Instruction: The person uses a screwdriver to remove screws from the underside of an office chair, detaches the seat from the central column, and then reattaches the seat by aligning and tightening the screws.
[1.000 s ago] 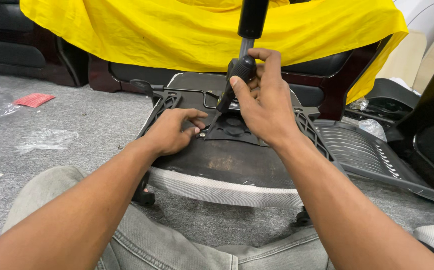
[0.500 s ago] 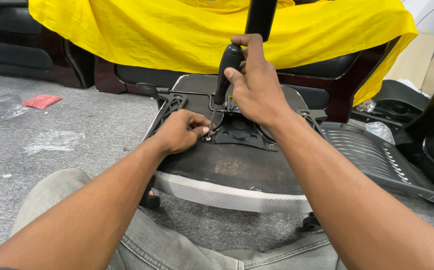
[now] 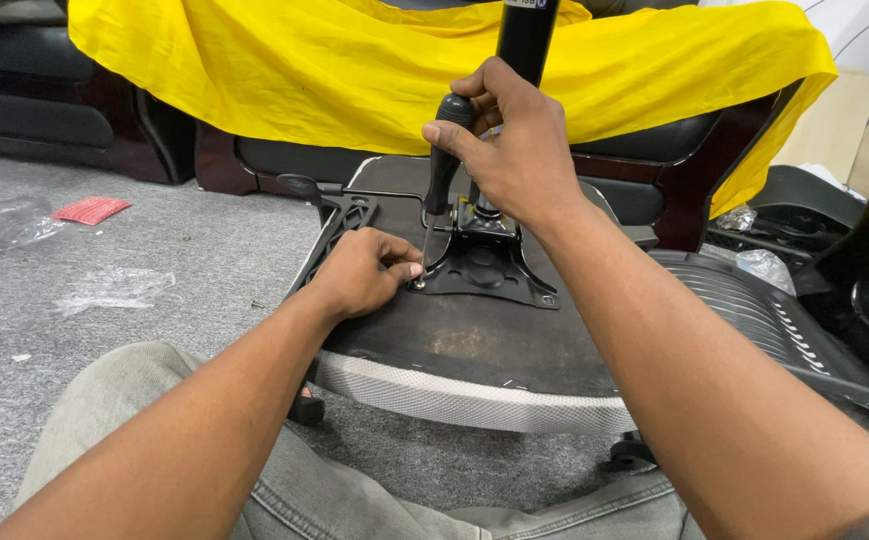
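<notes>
While a yellow cloth (image 3: pixel 284 70) drapes over dark furniture along the far side of the grey carpet (image 3: pixel 154 270), an upturned chair seat (image 3: pixel 474 350) lies in the middle of the floor, its pale mesh rim toward the person's knees. On the seat's underside, toward its far edge, sits a black metal mounting plate (image 3: pixel 489 265) with a black gas-lift column (image 3: pixel 524 35) rising from it. At the plate's near left corner, the right hand (image 3: pixel 514 150) is wrapped around the black handle of a screwdriver (image 3: pixel 442 170), shaft upright, tip down at a screw. The left hand (image 3: pixel 359 272) rests on the seat just beside that corner, fingertips pinched narrow at the screwdriver's tip.
</notes>
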